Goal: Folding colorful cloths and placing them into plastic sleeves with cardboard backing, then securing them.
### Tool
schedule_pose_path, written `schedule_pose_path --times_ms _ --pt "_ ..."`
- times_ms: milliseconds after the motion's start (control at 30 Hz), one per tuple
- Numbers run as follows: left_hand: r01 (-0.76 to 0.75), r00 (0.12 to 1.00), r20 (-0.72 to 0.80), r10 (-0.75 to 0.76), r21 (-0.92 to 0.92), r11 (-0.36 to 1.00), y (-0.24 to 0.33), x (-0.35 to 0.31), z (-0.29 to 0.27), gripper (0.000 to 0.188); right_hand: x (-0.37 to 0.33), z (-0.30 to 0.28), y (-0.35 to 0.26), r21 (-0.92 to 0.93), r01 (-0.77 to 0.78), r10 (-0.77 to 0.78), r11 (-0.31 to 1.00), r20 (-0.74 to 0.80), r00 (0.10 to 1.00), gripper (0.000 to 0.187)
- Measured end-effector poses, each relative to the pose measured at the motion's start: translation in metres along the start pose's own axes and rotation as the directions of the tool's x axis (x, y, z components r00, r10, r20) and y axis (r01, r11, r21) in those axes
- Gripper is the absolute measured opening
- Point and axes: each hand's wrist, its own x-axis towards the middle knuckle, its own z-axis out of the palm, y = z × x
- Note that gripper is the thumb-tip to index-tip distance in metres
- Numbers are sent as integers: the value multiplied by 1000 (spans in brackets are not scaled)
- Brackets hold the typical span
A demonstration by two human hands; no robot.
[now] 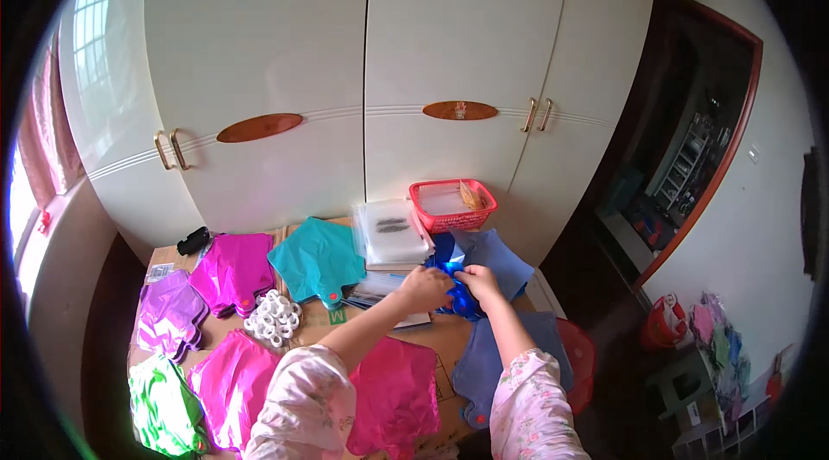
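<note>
Both my hands hold a shiny blue foil balloon (465, 303), crumpled and flat, near the table's far right side. My left hand (425, 287) closes on its left part, with the fingertips partly hidden. My right hand (478, 282) pinches its right edge. Beneath and behind it lie more dark blue foil and a lighter blue foil stack (494, 257). Just left of the hands sits a pile of clear plastic bags (389, 231). Thin flat packets (380, 287) lie in front of that pile, partly covered by my left forearm.
Flat foil balloon stacks cover the cardboard-topped table: teal (318, 260), magenta (231, 272), purple (170, 309), green (160, 404), pink (235, 382), deep pink (395, 391) and grey-blue (518, 358). White rings (274, 319) form a heap. A red basket (453, 222) stands before the cabinet (458, 28).
</note>
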Motion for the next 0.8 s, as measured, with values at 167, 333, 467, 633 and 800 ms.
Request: schedule_pose_path --times_ms 167,333,467,633,800 --pt "63 966 254 -55 -26 998 15 7 2 31 16 -44 10 350 -56 102 935 -115 988 13" --pt "62 955 288 -69 32 998 9 -1 7 32 27 -144 -5 810 127 278 573 -338 899 26" --pt "98 922 370 -116 68 993 11 1 3 37 12 -212 -60 391 482 27 784 -797 603 6" --pt "159 977 136 -163 43 986 5 -9 -25 31 9 -222 -121 -639 307 -691 705 -521 501 21" --pt "424 872 196 -449 159 892 -35 -60 -82 21 -15 -130 -192 -737 341 -731 583 -293 616 18"
